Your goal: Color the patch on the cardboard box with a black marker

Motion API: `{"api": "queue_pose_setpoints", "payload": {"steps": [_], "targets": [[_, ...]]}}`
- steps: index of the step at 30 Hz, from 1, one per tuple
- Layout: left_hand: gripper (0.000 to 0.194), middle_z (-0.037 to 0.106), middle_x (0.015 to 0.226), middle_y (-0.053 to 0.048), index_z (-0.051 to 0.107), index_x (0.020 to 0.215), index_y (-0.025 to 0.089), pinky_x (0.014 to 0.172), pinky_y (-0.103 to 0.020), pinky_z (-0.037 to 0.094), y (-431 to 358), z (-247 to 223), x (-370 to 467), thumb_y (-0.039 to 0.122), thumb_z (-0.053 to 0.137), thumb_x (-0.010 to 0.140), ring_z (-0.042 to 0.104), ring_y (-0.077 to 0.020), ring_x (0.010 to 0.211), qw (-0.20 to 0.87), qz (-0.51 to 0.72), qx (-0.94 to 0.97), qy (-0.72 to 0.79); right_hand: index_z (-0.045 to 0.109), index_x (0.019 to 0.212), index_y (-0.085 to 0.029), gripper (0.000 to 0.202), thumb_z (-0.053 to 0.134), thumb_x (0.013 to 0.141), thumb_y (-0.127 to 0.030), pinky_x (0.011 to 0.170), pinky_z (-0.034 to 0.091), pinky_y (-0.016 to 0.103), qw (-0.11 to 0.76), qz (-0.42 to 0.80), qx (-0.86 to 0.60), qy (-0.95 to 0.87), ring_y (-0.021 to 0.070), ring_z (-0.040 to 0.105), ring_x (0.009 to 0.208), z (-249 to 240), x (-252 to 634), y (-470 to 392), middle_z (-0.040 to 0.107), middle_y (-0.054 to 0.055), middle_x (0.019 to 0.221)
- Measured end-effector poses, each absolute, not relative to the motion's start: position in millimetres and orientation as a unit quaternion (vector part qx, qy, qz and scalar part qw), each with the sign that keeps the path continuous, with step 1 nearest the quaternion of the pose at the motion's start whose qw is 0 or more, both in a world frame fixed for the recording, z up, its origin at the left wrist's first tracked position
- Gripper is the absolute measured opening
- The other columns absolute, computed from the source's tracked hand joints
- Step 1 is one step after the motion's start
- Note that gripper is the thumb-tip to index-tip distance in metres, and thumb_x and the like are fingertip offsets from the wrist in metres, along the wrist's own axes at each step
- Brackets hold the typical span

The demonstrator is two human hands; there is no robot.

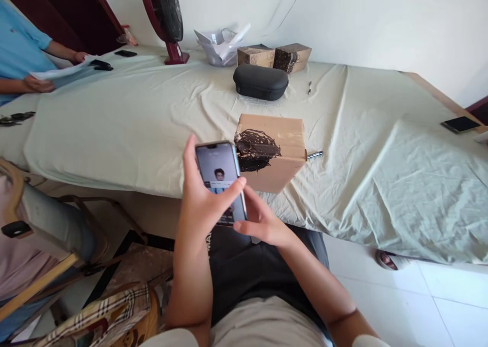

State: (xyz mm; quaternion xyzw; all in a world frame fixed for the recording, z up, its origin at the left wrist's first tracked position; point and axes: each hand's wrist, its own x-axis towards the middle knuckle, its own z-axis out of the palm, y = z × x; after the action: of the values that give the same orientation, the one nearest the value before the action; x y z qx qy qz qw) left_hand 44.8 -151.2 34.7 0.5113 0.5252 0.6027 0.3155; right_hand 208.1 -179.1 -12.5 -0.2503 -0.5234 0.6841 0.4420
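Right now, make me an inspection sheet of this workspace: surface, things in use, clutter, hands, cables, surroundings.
Surface: wrinkled pale-green cloth.
Things in use: slim rectangular smartphone, screen lit.
Clutter: brown cardboard box with black scribbles; black oblong hard case.
Hands: left hand holds the smartphone; right hand at its lower right edge.
Cables: thin dark line on the white wall; cable or crack, cannot tell.
Surroundings: red-and-black electric fan; person in light-blue shirt holding white paper sheets.

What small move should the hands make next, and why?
I'd probably slide the thumb of the left hand aside: in this view it crosses the lit phone and hides part of it. The right hand, at the phone's lower right side, might help steady it.
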Motion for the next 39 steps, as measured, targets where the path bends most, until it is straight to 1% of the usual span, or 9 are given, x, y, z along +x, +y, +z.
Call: {"api": "queue_pose_setpoints", "payload": {"steps": [4,12,15,19,27,30,33,36,39], "targets": [[0.105,0.062,0.152,-0.012,0.048,0.163,0.045,0.115,-0.055,0.056,-160,24,52,0.041,0.097,0.07,0.063,-0.0378,0.143,0.334,0.575,0.543,0.513,0.071,0.117,-0.025,0.042,0.091,0.083,-0.041,0.075,0.067,0.039,0.448,0.749,-0.237,-0.427,0.0209,0.074,0.083,-20,193,-166,0.078,0.004,0.104],[0.046,0.071,0.111,-0.007,0.074,0.128,0.031,0.092,-0.037,0.055,-134,-7,13,0.049,0.069,0.087,0.071,-0.0249,0.106,0.316,0.722,0.339,0.513,0.075,0.114,-0.021,0.031,0.084,0.088,-0.037,0.064,0.066,0.037,0.456,0.761,-0.207,-0.411,0.0231,0.074,0.085,-9,205,-158,0.079,0.011,0.118],[0.036,0.07,0.103,-0.005,0.076,0.115,0.029,0.083,-0.032,0.053,-128,-15,17,0.047,0.069,0.085,0.071,-0.0216,0.096,0.335,0.742,0.302,0.496,0.075,0.115,-0.02,0.05,0.08,0.089,-0.062,0.06,0.064,0.036,0.452,0.791,-0.173,-0.374,0.0226,0.071,0.081,-8,201,-154,0.079,0.013,0.114],[0.034,0.071,0.098,-0.004,0.077,0.11,0.028,0.08,-0.03,0.053,-125,-20,23,0.048,0.07,0.085,0.07,-0.0197,0.091,0.349,0.75,0.3,0.476,0.073,0.124,-0.019,0.093,0.052,0.082,-0.1,0.063,0.063,0.039,0.432,0.83,-0.142,-0.322,0.0249,0.07,0.081,-7,198,-149,0.078,0.016,0.11],[0.029,0.074,0.087,-0.005,0.082,0.098,0.033,0.082,-0.043,0.061,-125,-21,27,0.056,0.076,0.08,0.071,-0.0285,0.09,0.339,0.744,0.326,0.475,0.073,0.12,-0.019,0.082,0.058,0.083,-0.091,0.069,0.063,0.04,0.415,0.853,-0.145,-0.281,0.0258,0.069,0.083,-14,194,-149,0.076,0.013,0.101],[0.051,0.075,0.088,-0.007,0.084,0.101,0.031,0.055,-0.038,0.059,-136,-20,25,0.075,0.077,0.077,0.067,-0.0224,0.066,0.415,0.709,0.371,0.433,0.074,0.121,-0.018,0.086,0.056,0.083,-0.093,0.069,0.064,0.039,0.42,0.839,-0.155,-0.309,0.0262,0.071,0.085,-26,186,-151,0.078,0.015,0.103],[0.053,0.061,0.062,0.002,0.081,0.098,0.029,0.029,-0.028,0.032,-146,-18,28,0.077,0.081,0.076,0.037,-0.0103,0.034,0.521,0.625,0.392,0.428,0.076,0.121,-0.018,0.09,0.049,0.086,-0.097,0.07,0.066,0.043,0.394,0.834,-0.174,-0.345,0.0304,0.075,0.093,-34,179,-151,0.08,0.016,0.104],[0.039,0.058,0.059,0.003,0.08,0.093,0.029,0.041,-0.027,0.047,-139,-22,29,0.065,0.087,0.079,0.053,-0.0133,0.043,0.468,0.667,0.36,0.454,0.081,0.115,-0.022,0.082,0.047,0.093,-0.093,0.078,0.068,0.046,0.38,0.78,-0.253,-0.429,0.0307,0.078,0.098,-30,186,-149,0.081,0.013,0.105],[0.044,0.077,0.091,-0.005,0.076,0.093,0.025,0.086,-0.036,0.064,-108,-38,15,0.068,0.078,0.083,0.076,-0.0253,0.098,0.348,0.71,0.338,0.51,0.083,0.113,-0.026,0.057,0.059,0.1,-0.076,0.09,0.065,0.044,0.367,0.673,-0.335,-0.548,0.0285,0.079,0.103,-22,213,-152,0.083,0.009,0.109]]}}
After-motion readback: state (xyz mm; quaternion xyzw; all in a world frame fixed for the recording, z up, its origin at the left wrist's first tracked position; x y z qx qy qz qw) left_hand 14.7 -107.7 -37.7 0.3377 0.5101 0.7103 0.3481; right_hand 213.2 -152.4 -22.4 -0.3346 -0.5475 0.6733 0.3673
